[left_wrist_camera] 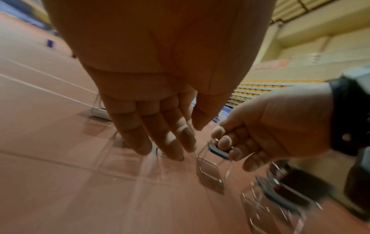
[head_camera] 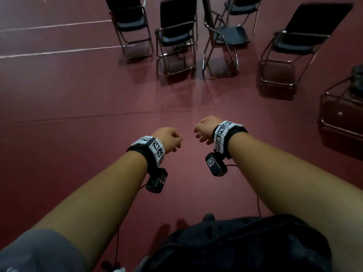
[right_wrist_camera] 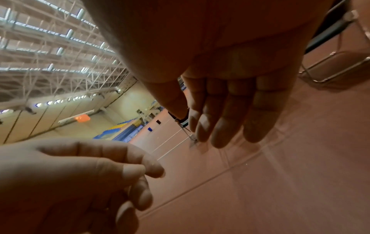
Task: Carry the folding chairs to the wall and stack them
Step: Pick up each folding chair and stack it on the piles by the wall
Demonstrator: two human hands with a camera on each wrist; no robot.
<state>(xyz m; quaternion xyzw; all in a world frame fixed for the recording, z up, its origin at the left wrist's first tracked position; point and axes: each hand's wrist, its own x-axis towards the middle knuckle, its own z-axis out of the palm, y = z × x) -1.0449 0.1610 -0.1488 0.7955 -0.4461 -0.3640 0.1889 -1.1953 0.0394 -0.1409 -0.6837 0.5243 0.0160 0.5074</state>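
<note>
Several black folding chairs with chrome frames stand unfolded on the dark red floor ahead: one at the left [head_camera: 131, 26], one beside it [head_camera: 176, 34], one turned sideways [head_camera: 224, 36] and a larger one at the right [head_camera: 296, 42]. My left hand [head_camera: 169, 139] and right hand [head_camera: 204, 130] hang side by side in front of me, well short of the chairs. Both hold nothing. In the wrist views the left hand's fingers [left_wrist_camera: 156, 129] and the right hand's fingers [right_wrist_camera: 230, 114] point down, relaxed and slightly curled.
Another chair frame [head_camera: 341, 110] stands at the right edge with a dark bag [head_camera: 357, 81] on it. White court lines [head_camera: 59, 52] cross the floor at the left. Bare floor lies between me and the chairs. The hall's yellow wall [left_wrist_camera: 300, 39] is far off.
</note>
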